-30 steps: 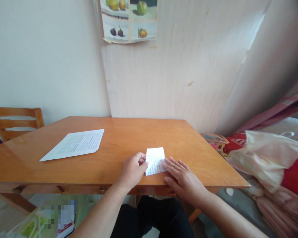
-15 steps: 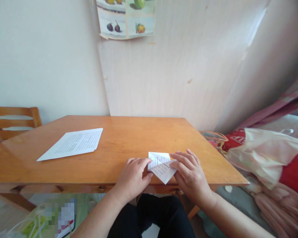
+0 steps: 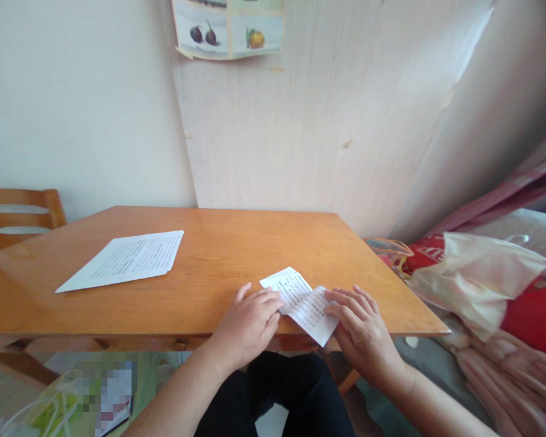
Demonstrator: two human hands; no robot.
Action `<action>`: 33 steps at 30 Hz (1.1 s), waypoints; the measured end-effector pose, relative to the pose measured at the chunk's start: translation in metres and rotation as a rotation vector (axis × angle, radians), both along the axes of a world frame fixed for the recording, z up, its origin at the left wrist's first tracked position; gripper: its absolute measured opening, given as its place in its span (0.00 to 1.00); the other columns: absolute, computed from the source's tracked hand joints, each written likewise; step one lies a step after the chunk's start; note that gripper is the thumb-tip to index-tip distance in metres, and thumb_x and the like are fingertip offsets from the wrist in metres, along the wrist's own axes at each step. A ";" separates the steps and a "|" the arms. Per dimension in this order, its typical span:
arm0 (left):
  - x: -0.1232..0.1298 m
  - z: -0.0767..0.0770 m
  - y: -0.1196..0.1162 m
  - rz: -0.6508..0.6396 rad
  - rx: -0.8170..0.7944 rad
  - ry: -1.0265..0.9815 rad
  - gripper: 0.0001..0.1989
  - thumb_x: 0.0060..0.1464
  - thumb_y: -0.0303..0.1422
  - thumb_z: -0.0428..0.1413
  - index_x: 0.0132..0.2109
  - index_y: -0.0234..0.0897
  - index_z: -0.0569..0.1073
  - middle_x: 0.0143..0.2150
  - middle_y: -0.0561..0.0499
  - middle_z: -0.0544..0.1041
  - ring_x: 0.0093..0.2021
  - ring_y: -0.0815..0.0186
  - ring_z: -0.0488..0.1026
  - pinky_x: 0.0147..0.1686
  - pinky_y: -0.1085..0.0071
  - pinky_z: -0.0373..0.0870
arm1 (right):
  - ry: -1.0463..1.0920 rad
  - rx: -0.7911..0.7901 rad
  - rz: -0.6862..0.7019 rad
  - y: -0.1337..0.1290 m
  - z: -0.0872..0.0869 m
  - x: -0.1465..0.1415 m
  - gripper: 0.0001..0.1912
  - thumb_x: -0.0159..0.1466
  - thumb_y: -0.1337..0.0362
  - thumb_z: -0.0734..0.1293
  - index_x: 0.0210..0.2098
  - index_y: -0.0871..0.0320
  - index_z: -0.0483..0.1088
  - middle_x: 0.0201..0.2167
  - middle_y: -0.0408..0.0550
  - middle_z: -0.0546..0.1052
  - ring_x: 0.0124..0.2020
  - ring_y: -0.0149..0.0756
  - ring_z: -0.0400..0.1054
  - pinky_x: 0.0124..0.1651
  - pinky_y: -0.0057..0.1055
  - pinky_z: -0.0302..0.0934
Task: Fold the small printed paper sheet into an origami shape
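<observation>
A small folded sheet of printed paper lies at the front edge of the table, its near corner sticking out past the edge. A fold runs across its middle, and the right part is raised a little. My left hand grips the paper's left side between thumb and fingers. On the other side, my right hand pinches the right part, fingers on top and thumb hidden beneath.
A stack of printed sheets lies on the left of the wooden table. Behind it stands a wooden chair. Bags and cloth are piled at the right. A fruit picture hangs on the wall.
The folded paper has been opened out wider and turned, so more print shows. My right hand has moved slightly right with its side. The whole view has shifted a little.
</observation>
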State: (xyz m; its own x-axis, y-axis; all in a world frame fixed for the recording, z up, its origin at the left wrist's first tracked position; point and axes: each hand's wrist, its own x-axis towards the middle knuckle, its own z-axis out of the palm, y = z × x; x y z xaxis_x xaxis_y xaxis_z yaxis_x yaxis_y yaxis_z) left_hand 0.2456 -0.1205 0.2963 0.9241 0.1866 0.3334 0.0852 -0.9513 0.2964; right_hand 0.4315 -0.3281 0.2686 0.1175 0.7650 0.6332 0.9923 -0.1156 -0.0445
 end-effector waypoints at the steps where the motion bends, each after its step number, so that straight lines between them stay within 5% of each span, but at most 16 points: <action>1: 0.000 0.000 0.000 0.013 0.010 0.005 0.15 0.65 0.31 0.48 0.54 0.47 0.74 0.59 0.50 0.76 0.62 0.57 0.68 0.66 0.47 0.46 | -0.001 -0.011 -0.009 -0.003 -0.001 0.000 0.14 0.64 0.71 0.61 0.47 0.53 0.70 0.56 0.50 0.75 0.60 0.47 0.64 0.66 0.55 0.49; 10: -0.002 0.006 -0.004 0.114 0.112 -0.012 0.12 0.66 0.31 0.48 0.48 0.44 0.75 0.51 0.49 0.78 0.53 0.55 0.71 0.58 0.51 0.56 | 0.033 -0.095 -0.021 -0.017 0.004 -0.015 0.12 0.63 0.67 0.65 0.47 0.52 0.70 0.56 0.50 0.75 0.62 0.49 0.62 0.68 0.57 0.44; 21: -0.001 0.002 0.004 0.173 0.009 -0.132 0.16 0.60 0.26 0.49 0.53 0.39 0.71 0.52 0.46 0.79 0.53 0.55 0.73 0.56 0.53 0.62 | 0.065 -0.150 0.029 -0.015 0.008 -0.013 0.36 0.63 0.53 0.69 0.67 0.56 0.58 0.65 0.57 0.67 0.69 0.53 0.54 0.70 0.61 0.40; 27: -0.004 -0.003 0.010 0.219 -0.069 -0.180 0.18 0.55 0.22 0.51 0.51 0.39 0.70 0.51 0.45 0.79 0.52 0.55 0.74 0.54 0.54 0.65 | 0.070 -0.250 0.054 -0.013 0.009 -0.012 0.22 0.66 0.64 0.65 0.60 0.50 0.65 0.60 0.49 0.73 0.65 0.48 0.61 0.69 0.63 0.37; 33: -0.004 0.001 -0.002 0.080 -0.081 -0.127 0.19 0.52 0.22 0.53 0.50 0.42 0.72 0.52 0.49 0.77 0.55 0.56 0.70 0.56 0.55 0.61 | 0.083 -0.160 0.080 -0.010 0.014 -0.015 0.19 0.66 0.67 0.64 0.56 0.50 0.69 0.56 0.50 0.76 0.61 0.47 0.66 0.68 0.62 0.41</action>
State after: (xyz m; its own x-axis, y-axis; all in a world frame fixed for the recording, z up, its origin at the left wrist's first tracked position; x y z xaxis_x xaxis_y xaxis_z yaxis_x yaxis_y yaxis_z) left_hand 0.2419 -0.1223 0.2976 0.8568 0.2888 0.4272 0.1164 -0.9154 0.3854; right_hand 0.4161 -0.3381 0.2822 0.0989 0.8641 0.4935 0.9923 -0.0485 -0.1140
